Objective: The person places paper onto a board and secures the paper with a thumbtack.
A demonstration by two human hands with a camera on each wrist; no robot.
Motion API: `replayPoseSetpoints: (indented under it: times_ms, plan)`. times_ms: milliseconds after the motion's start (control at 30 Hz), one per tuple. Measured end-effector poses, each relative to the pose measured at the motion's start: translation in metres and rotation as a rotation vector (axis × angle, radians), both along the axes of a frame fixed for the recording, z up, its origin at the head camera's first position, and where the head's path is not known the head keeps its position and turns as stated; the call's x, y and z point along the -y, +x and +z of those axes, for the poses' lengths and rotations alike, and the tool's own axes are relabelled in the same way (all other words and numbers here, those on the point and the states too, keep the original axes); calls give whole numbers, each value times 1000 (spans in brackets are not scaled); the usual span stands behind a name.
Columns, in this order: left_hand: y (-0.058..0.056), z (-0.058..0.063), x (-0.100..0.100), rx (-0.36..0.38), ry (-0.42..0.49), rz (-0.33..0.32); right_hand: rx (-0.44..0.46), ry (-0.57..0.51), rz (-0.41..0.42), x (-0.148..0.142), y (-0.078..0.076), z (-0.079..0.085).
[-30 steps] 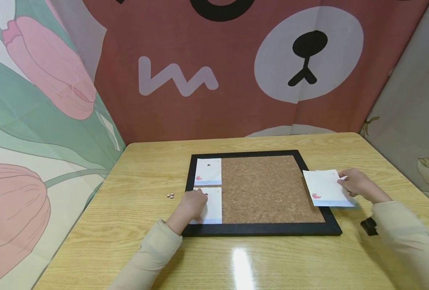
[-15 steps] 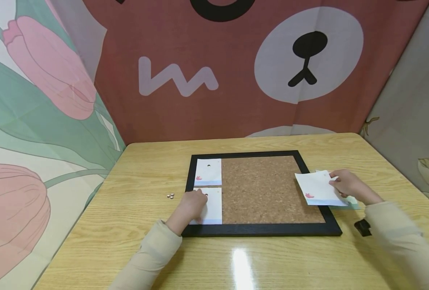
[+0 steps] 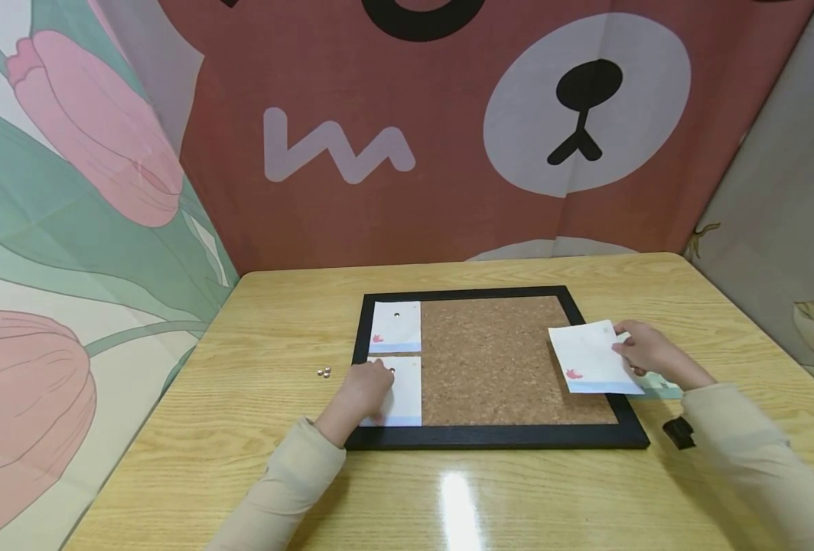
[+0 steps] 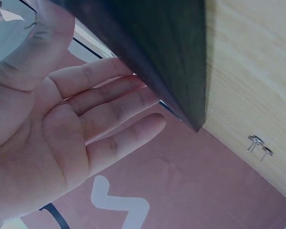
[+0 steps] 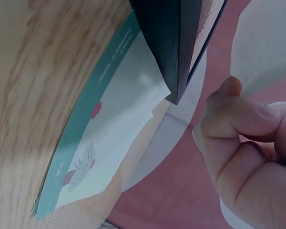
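A black-framed corkboard [image 3: 493, 360] lies on the table with two white notepaper sheets at its left, the upper sheet [image 3: 395, 335] and the lower sheet [image 3: 408, 394]. My left hand [image 3: 364, 392] rests on the lower sheet beside a small round pin head [image 3: 392, 371]. In the left wrist view that hand's [image 4: 71, 119] fingers reach out relaxed by the board's frame. My right hand [image 3: 649, 353] pinches another white sheet [image 3: 591, 356], printed with a pink figure and blue band, by its right edge. This sheet hangs tilted over the board's right side.
Several thumbtacks [image 3: 324, 373] lie left of the board, points up in the left wrist view. A pad with a green band [image 5: 93, 124] lies right of the frame, partly under the held sheet in the head view. A patterned cloth [image 3: 379, 214] hangs behind the table.
My right hand has carried the sheet leftward, farther over the cork, uncovering more of the green-banded pad. The left hand has stayed in place.
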State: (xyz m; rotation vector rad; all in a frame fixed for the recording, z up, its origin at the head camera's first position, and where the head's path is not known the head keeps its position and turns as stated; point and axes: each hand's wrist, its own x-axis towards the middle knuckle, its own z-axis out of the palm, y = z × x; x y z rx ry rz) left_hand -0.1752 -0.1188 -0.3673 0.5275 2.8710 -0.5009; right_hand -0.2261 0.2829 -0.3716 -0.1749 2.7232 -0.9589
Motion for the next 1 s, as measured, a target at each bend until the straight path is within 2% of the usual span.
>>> replayPoseSetpoints:
  times_ms: [300,533,700,867,1000]
  plan:
    - [-1,-1,1,-14,6,-9,25,-49,13,9,1,0]
    - [-1,-1,0,-8,0,-11,32,-44,23,20,2,-1]
    - [0,0,1,-17,13,-15,23,-21,30,26,2,-3]
    - [0,0,1,-13,21,-13,-5,4,-3,30,1,-4]
    - [-1,0,1,6,20,-3,-28,-19,-12,26,-5,-12]
